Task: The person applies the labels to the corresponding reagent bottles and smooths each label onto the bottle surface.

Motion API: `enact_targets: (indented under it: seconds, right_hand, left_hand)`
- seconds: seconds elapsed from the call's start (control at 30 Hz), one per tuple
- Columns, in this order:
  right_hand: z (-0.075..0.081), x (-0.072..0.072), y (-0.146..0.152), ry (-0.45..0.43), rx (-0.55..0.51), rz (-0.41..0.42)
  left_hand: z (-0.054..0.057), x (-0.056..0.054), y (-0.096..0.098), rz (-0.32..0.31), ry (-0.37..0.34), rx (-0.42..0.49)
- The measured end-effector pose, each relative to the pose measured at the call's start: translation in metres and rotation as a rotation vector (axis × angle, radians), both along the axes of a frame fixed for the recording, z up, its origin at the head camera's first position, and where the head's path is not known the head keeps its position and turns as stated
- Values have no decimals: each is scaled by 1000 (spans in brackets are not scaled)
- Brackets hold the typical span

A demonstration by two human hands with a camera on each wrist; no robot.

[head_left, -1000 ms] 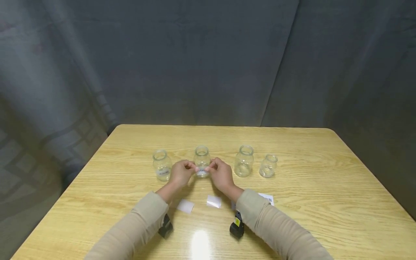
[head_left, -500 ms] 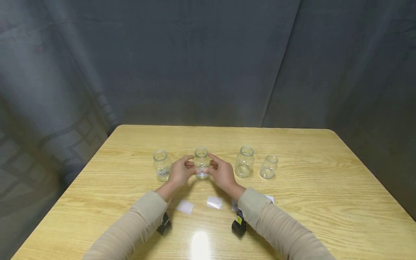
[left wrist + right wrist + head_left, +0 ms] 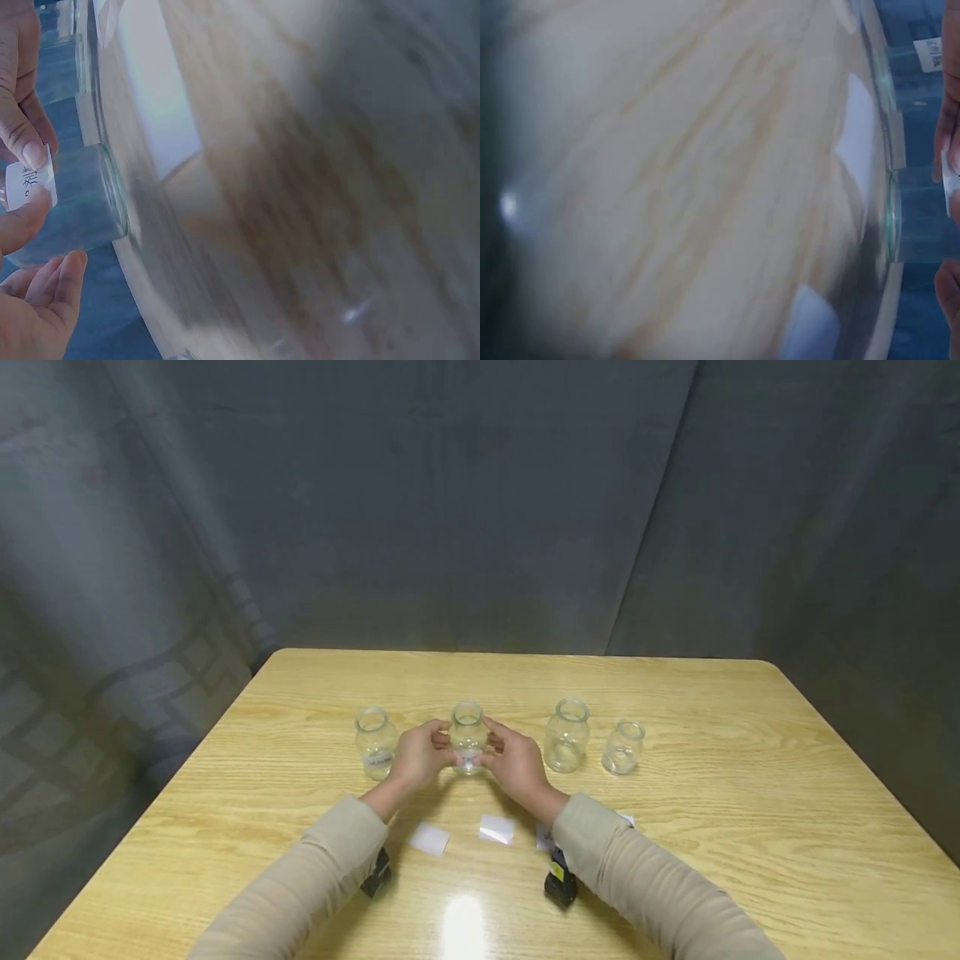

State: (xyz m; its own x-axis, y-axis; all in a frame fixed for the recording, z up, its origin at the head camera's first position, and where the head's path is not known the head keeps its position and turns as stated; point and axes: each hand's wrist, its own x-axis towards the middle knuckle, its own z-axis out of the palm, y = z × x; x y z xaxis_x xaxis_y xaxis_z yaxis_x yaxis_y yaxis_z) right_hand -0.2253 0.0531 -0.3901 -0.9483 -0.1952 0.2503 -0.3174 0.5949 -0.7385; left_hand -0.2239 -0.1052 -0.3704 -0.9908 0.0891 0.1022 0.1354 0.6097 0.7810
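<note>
A clear glass jar point(image 3: 468, 737) stands upright on the table between both hands. My left hand point(image 3: 418, 758) holds its left side, the thumb on the front and the other fingers further up the glass. Opposite it, my right hand point(image 3: 519, 768) holds the right side in the same way. Both thumbs press the ends of a white label point(image 3: 31, 180) with dark print against the jar's front. In the head view the label's print is too small to read. Further left stands another glass jar point(image 3: 373, 739), which bears a printed label point(image 3: 380, 762).
A glass jar point(image 3: 566, 742) and a smaller jar point(image 3: 623, 749) stand to the right. Two white paper pieces point(image 3: 430, 839) lie in front of the hands. Printed paper point(image 3: 544, 837) is partly hidden under the right forearm. A grey curtain point(image 3: 465, 510) hangs behind the table point(image 3: 750, 760).
My fingers have gone from pinching the label's ends at the jar's front to spreading round the jar's sides, with the thumbs left on the label. The other jars have not moved.
</note>
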Motion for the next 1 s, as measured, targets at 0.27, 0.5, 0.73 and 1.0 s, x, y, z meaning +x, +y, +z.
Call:
enact_targets:
  seconds: [0.27, 0.5, 0.73, 1.0]
  right_hand:
    - [-1, 0, 1, 68, 34, -4]
    - [2, -3, 1, 100, 17, -26]
    - [1, -5, 2, 85, 0, -19]
    - [3, -7, 3, 10, -78, 17]
  left_hand:
    - [-2, -2, 0, -11, 76, -52]
    - [-2, -1, 0, 15, 86, -62]
    - [-2, -1, 1, 17, 86, -33]
    - [-4, -1, -2, -25, 49, 3]
